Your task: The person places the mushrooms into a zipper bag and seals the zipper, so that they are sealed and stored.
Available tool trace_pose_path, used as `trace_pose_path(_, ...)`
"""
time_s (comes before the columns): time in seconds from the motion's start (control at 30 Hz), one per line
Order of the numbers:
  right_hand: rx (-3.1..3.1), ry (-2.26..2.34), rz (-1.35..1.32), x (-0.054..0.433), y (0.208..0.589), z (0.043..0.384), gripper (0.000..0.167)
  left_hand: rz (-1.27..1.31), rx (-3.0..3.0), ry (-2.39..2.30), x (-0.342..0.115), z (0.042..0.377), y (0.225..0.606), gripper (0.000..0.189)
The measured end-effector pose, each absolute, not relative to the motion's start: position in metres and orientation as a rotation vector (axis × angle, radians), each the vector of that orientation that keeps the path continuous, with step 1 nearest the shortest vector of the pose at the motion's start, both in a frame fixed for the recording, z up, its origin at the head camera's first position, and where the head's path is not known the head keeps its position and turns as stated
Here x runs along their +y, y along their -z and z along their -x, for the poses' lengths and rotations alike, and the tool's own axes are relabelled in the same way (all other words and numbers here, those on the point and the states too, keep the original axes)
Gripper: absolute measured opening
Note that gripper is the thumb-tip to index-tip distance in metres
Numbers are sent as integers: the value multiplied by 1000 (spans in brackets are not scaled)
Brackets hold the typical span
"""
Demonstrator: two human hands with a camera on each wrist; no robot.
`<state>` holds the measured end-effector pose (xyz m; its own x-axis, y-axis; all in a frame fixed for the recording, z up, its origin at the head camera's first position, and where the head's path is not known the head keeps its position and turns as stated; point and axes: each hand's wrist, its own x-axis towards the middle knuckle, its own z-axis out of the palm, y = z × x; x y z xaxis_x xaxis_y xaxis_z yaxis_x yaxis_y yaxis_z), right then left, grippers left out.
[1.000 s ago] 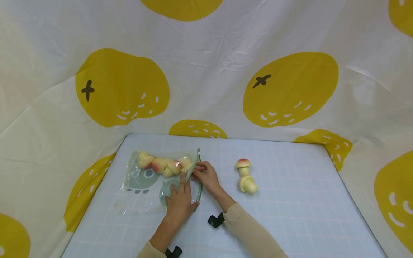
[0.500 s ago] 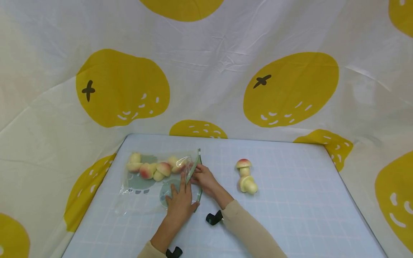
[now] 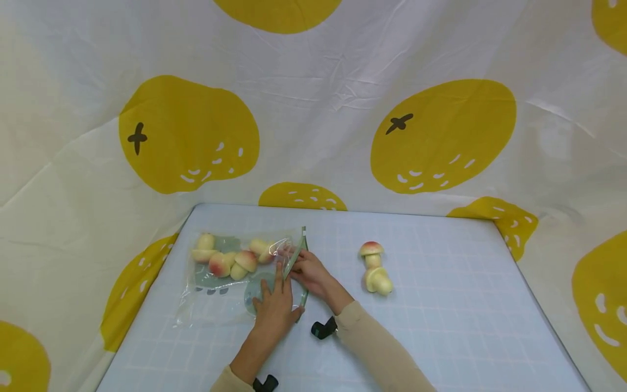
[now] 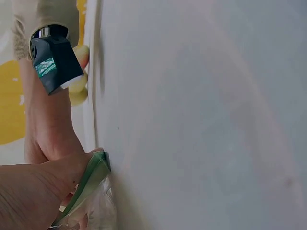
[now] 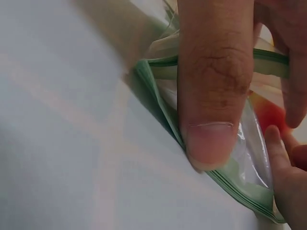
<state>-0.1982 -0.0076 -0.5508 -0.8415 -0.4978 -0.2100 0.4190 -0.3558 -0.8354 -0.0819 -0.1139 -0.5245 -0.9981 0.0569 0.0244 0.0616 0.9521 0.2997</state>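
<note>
Several mushrooms [image 3: 243, 264], cream with reddish caps and apparently toys, lie in a row inside a clear zip bag [image 3: 196, 307] with green prints. My left hand [image 3: 275, 313] rests on the bag near its mouth, fingers spread. In the left wrist view its thumb lies by the green zip strip [image 4: 91, 184]. My right hand [image 3: 313, 274] reaches into the bag's mouth, its fingertips beside the nearest mushroom's cap. The right wrist view shows its straight thumb [image 5: 213, 96] across the parted green edge, close to a red cap [image 5: 268, 112].
To the right of the bag, two more mushrooms lie on the table, one with an upturned red cap [image 3: 372, 249], the other tipped on its side [image 3: 378, 281]. The table [image 3: 455, 305] has a pale checked cover. Behind it hangs a white cloth [image 3: 313, 120] with yellow fruit prints.
The mushrooms in the bag have shifted left, deeper inside. My right hand's fingers have moved a little further into the mouth. My left hand has stayed put.
</note>
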Motion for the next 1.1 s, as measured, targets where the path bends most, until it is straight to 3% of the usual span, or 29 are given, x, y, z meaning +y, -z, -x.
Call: trace_pose_path(1.1,1722,2212,213,87,502,157,44,49,-3125,470,-112,83,526,93)
